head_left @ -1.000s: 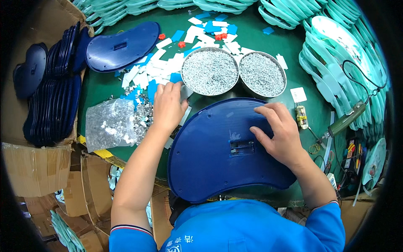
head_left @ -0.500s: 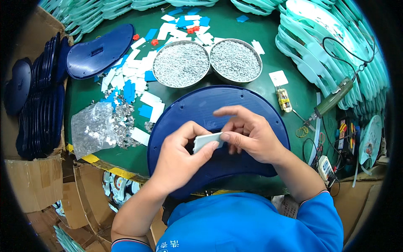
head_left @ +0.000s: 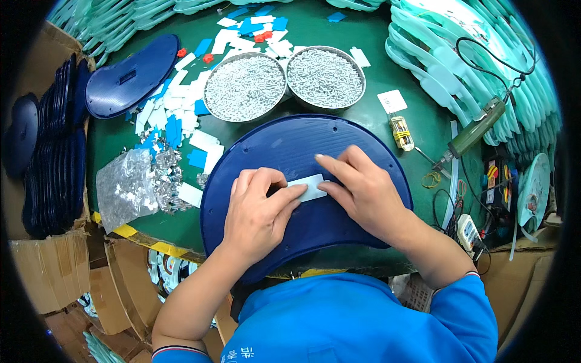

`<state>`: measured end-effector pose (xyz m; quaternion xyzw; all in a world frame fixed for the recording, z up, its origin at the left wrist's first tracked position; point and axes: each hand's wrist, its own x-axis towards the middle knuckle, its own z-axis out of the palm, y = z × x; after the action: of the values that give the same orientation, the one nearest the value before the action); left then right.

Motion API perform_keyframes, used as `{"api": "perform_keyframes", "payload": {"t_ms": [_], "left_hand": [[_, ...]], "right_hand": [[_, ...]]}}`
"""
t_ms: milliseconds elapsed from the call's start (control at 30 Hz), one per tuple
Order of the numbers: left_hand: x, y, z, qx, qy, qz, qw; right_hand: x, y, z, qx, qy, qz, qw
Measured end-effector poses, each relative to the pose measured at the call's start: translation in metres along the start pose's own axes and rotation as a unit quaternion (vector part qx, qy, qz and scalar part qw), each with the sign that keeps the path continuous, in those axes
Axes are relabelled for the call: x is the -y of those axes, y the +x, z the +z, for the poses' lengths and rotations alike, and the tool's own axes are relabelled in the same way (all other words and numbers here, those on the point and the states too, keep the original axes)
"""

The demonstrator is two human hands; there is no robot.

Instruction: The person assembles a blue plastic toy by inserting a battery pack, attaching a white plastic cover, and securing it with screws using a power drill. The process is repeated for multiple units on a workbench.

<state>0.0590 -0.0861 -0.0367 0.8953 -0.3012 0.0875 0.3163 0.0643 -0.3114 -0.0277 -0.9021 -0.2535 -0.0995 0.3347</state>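
Head view shows us a small white cover plate [head_left: 310, 186] over the middle of the bean-shaped dark-blue panel [head_left: 327, 221], between the two hands. Half a second ago we saw that plate held up in the fingers above the panel; now it has come down to it, long side running crosswise and slightly slanted. A second ago the left hand [head_left: 257, 202] was out among the loose plates [head_left: 175, 100] and a rectangular opening showed in the panel; that opening is now out of our sight. We take this to mean that the work has passed from fetching and turning the plate to setting it on the panel, though we cannot tell whether it sits flush. The left hand has its thumb on the plate and its fingers bent at the left end; whether they pinch it, we cannot tell. The right hand [head_left: 366, 190] touches the right end with its thumb, while the forefinger stands spread well away from that thumb. As for writing, the blue shirt [head_left: 357, 308] bears pale characters near the lower edge of the view, partly cut off. The white card [head_left: 392, 101] beyond the panel carries faint marks too small for us to read, and we make out no lettering on the plate.
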Motion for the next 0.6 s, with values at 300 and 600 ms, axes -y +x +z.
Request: {"api": "perform_keyframes", "payload": {"t_ms": [300,600], "left_hand": [[-0.016,0.006,0.011,0.014,0.027,0.162,0.986],[0.013,0.091,0.015,-0.077,-0.016,0.092,0.993]], "right_hand": [[0.014,-0.027,-0.002,0.100,-0.235,-0.107,0.961],[-0.072,-0.047,-0.079,-0.375,-0.088,0.170,0.907]]}}
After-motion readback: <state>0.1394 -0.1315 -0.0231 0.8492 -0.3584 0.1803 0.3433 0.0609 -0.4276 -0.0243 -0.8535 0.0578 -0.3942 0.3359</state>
